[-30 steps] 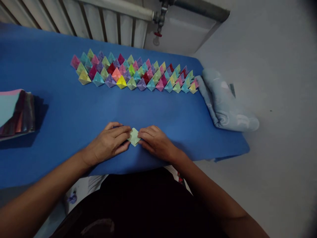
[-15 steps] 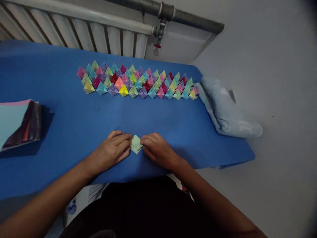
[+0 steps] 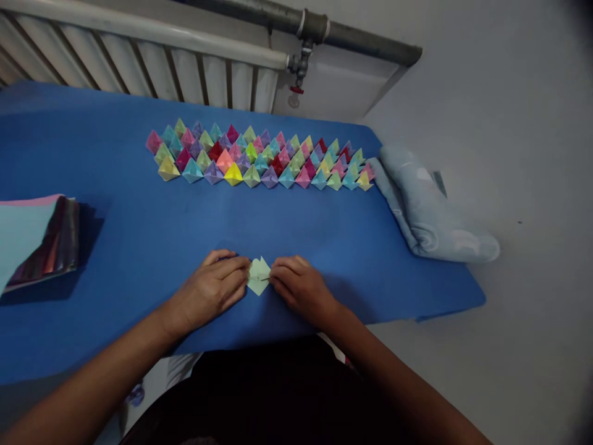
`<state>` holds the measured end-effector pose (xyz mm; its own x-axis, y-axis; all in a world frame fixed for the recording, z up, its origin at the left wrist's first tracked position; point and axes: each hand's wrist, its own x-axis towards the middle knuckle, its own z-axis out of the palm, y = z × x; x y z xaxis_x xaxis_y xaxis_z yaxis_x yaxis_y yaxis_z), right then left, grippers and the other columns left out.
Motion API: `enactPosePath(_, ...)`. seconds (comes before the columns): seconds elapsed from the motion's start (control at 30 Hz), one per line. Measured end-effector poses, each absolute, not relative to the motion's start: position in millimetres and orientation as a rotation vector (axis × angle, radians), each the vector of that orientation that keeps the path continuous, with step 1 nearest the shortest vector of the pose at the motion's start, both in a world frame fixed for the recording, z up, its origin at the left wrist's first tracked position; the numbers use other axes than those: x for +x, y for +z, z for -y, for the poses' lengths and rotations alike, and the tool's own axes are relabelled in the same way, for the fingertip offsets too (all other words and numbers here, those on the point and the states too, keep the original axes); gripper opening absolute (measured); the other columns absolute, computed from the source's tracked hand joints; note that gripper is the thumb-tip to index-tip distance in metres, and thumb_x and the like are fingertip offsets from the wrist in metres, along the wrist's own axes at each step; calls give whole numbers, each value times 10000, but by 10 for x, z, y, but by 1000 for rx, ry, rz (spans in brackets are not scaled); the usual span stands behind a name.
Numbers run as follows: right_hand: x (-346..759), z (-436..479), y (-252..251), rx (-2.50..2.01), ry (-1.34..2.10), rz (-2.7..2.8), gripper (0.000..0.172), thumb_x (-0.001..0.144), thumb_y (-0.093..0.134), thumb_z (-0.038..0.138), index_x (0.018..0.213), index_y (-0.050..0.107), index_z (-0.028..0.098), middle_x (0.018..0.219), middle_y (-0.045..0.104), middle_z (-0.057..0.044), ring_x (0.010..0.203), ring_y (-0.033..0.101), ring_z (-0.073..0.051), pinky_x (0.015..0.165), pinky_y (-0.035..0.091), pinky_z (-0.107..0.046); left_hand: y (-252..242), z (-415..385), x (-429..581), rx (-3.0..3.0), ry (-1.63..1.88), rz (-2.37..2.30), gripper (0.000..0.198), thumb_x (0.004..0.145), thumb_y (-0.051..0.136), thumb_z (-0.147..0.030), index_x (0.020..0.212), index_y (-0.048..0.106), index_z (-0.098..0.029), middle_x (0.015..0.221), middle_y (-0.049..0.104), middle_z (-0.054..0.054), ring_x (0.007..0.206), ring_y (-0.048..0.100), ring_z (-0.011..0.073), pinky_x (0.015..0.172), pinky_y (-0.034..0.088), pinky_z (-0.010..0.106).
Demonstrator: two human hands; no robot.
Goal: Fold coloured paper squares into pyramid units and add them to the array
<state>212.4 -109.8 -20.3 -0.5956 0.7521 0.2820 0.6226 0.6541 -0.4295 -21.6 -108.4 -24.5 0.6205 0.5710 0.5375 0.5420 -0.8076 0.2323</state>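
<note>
Fingers of the left hand (image 3: 207, 290) and right hand (image 3: 303, 290) are closed in a pinch on opposite side corners of the pale green folded paper (image 3: 258, 278) between them, presumably to control both sides while leaving the centre creases visible. Whether the paper bears on the blue-covered bench (image 3: 185, 222) cannot be determined. Beyond the fingers, rows of coloured paper pieces (image 3: 251, 177) stand close-set, points up, apparently for compactness. Right of and beyond the fingers, a folded blanket (image 3: 428, 210) lies by the rows' end. Well left, a stack of sheets (image 3: 25, 238) sits apart, likely to avoid obstruction.
</note>
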Motion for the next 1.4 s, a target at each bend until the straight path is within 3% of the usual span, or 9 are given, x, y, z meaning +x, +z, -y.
enactPosePath(0.2,2132,1110,-184,-1039,248,2548,245,1004,426,191,941,662,195,960,693,-42,756,500,-177,724,395,-330,-260,1086,-231,2834,911,-932,136,950,528,-129,990,657,-145,1075,739,96,951,702,170,993,474,388)
enactPosePath(0.4,2149,1113,-227,-1009,170,2570,249,1001,429,172,1032,667,236,1082,685,-41,848,522,-187,752,376,-339,-274,1109,-239,2864,905,-921,203,948,513,-133,1084,657,-178,1134,741,83,933,708,176,993,461,396)
enactPosePath(0.63,2144,1101,-248,-961,123,2604,282,1022,381,181,1040,659,226,1074,706,-39,854,511,-188,752,372,-342,-252,1072,-225,2930,733,-865,193,957,478,-124,1042,643,-176,1272,689,91,985,674,201,978,423,427)
enactPosePath(0.93,2147,1138,-210,-1044,193,2514,222,1013,422,213,1044,640,181,1032,714,-63,804,543,-192,748,403,-332,-273,1056,-213,2872,713,-882,217,961,454,-125,1068,629,-194,1198,715,73,990,649,201,982,409,422)
enactPosePath(1.13,2134,1157,-204,-1111,221,2500,215,1000,447,205,949,656,192,1015,709,-55,795,555,-184,763,426,-341,-254,1044,-201,2855,742,-879,286,961,467,-134,1223,577,-159,1164,723,81,978,649,211,949,433,412)
enactPosePath(1.4,2116,1150,-207,-1152,216,2491,223,999,449,219,928,658,189,995,710,-62,791,556,-181,758,425,-332,-256,1031,-177,2820,827,-874,204,979,495,-188,1091,663,-164,1126,738,68,925,655,194,860,451,370)
